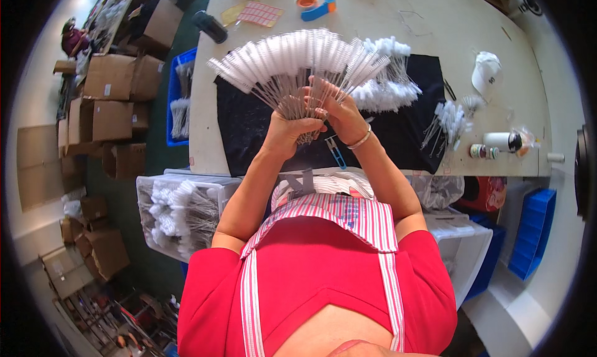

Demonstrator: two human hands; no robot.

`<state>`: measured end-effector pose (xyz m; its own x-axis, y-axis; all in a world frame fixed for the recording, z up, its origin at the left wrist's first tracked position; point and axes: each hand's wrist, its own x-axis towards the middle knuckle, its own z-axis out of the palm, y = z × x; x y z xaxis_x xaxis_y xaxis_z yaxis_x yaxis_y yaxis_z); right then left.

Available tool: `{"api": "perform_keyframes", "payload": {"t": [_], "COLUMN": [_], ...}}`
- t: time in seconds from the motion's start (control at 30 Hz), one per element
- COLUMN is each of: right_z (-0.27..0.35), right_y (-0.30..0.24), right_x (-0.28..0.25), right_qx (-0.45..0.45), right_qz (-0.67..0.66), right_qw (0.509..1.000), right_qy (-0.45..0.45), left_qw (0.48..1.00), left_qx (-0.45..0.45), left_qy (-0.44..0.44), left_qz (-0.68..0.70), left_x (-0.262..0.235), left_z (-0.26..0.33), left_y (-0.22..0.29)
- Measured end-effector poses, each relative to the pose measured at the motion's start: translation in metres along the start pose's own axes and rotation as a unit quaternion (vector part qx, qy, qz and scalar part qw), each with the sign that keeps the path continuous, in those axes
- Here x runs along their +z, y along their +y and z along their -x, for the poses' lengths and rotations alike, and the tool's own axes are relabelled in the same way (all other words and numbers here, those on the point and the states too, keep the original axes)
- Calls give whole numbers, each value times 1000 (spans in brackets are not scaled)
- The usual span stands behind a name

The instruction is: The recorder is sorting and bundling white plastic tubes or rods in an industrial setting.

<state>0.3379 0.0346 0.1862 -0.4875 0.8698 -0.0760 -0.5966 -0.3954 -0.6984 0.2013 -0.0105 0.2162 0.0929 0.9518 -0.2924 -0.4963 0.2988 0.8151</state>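
Observation:
Over the table I hold a wide fan of thin white bristle brushes (292,55) with twisted wire handles. My left hand (287,132) is closed round the gathered lower ends of the wires, thumb across the front. On the right side of the bundle, my right hand (344,115) has its bent fingers pressed on several handles; some fingertips are hidden among the wires. A pair of blue-handled snips (336,153) lies on the black cloth (239,124) just below my hands. Beyond my right hand rests a heap of similar brushes (395,94).
A smaller brush pile (444,127), white cap (487,73) and jars (484,151) lie right on the table (367,12). A tape dispenser (319,9) and dark bottle (209,27) stand at the back. Left are a brush-filled bin (186,178) and cardboard boxes (110,77).

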Motion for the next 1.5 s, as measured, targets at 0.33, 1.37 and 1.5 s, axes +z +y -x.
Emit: {"api": "perform_keyframes", "payload": {"t": [0.33,1.37,1.5], "right_z": [-13,-5,-3], "right_y": [17,49,51], "right_x": [23,30,27], "right_qx": [70,-21,-24], "right_qz": [-94,132,189], "right_qw": [993,990,979], "right_qy": [5,-54,-67], "left_qw": [999,992,997], "left_qx": [13,-18,-24], "left_qy": [42,18,32], "left_qz": [-31,-126,-70], "left_x": [-8,-51,-46], "left_z": [18,43,47], "left_y": [1,-5,-12]}}
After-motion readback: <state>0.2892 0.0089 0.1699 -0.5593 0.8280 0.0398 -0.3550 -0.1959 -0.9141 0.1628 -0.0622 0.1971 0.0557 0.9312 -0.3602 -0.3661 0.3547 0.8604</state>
